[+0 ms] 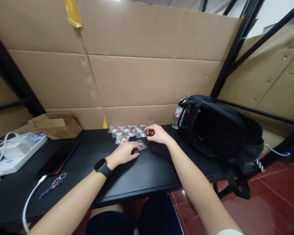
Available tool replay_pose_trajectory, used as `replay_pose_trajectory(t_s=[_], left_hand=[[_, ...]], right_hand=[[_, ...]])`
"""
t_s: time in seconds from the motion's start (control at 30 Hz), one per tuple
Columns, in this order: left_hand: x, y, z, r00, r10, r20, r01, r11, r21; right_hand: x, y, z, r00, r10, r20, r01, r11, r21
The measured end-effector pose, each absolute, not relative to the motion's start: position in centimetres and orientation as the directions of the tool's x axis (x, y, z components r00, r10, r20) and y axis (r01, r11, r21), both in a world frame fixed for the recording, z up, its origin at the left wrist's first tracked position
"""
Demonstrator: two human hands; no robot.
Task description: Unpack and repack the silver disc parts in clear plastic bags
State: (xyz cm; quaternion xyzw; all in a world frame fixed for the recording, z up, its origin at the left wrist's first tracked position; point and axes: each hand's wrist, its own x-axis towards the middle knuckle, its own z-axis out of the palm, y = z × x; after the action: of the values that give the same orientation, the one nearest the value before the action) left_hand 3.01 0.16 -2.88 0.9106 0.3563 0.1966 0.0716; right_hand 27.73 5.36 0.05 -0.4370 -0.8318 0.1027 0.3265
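Observation:
My left hand (123, 152), with a dark watch (103, 167) on its wrist, is low over the table, fingers curled onto a small clear plastic bag (141, 144). The bag sticks out to the right of the fingertips. Farther back, my right hand (159, 134) pinches a small round dark-and-red item (150, 132); the fingers partly cover it and its kind is unclear. Just left of it lie several small clear packets (126, 130) in rows, each with a round, shiny, red-marked piece inside. One more packet (122, 139) lies in front of them, close to my left fingers.
A black backpack (225, 127) and a water bottle (177, 117) stand at the right. On the left are a paper bag (57, 125), a power strip (22, 156), a phone (56, 158) with a cable, and a keychain (54, 185). Cardboard (132, 81) walls the back.

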Motion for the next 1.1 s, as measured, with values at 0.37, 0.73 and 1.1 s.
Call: replay_pose_trajectory(t_s=[0.37,0.73,1.1], left_hand=[[2.1,-0.4,-2.5,0.774,0.621,0.122,0.547,-0.754,0.365],[2.6,-1.4,-2.4,0.768,0.640,-0.002,0.614,-0.736,0.284],[2.6,-1.2,-2.5,0.771,0.637,-0.012,0.616,-0.740,0.269]], right_hand=[[27.8,3.0,2.0,-0.602,0.787,0.134,0.689,0.597,-0.411],[27.5,1.7,2.5,-0.578,0.810,-0.102,0.792,0.526,-0.311],[26.3,2.9,0.8,-0.577,0.815,-0.054,0.792,0.542,-0.280]])
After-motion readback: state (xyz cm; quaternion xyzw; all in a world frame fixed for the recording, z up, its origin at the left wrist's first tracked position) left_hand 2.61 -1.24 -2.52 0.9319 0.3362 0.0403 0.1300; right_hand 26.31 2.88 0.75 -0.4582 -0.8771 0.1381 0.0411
